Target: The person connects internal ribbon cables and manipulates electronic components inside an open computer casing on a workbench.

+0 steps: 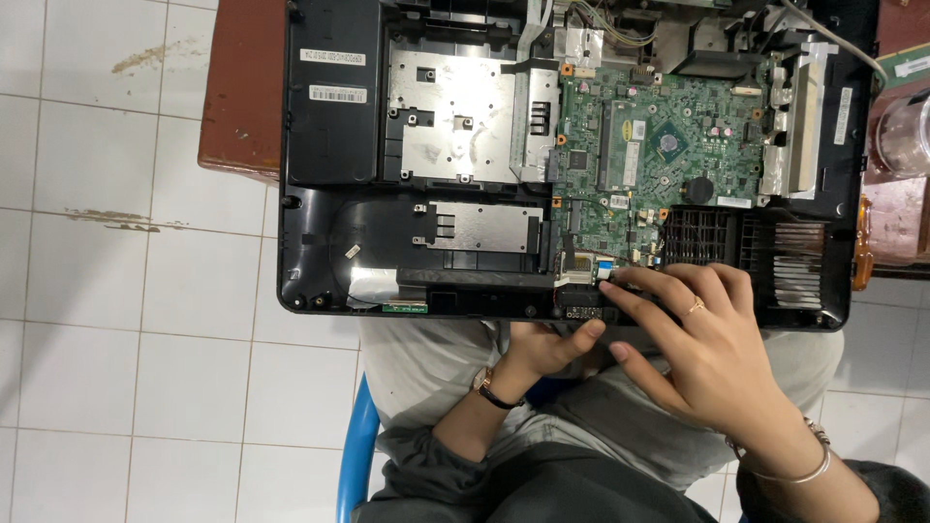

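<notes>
An opened black computer chassis (320, 242) lies flat in front of me, its near edge over my lap. A green circuit board (659, 155) sits in its right half, beside bare silver metal plates (450, 116). My right hand (707, 344) rests on the chassis's near edge, fingertips pressing a small connector with a flat cable (591, 271) just below the board. My left hand (547, 349) reaches up from below and touches the underside of that near edge, fingers curled against it. Neither hand holds a loose object.
The chassis rests on a brown wooden table (242, 97) above a white tiled floor (116, 339). A clear plastic container (906, 136) stands at the right edge. A black vent grille (697, 237) lies right of my fingers. I sit on a blue chair (356, 446).
</notes>
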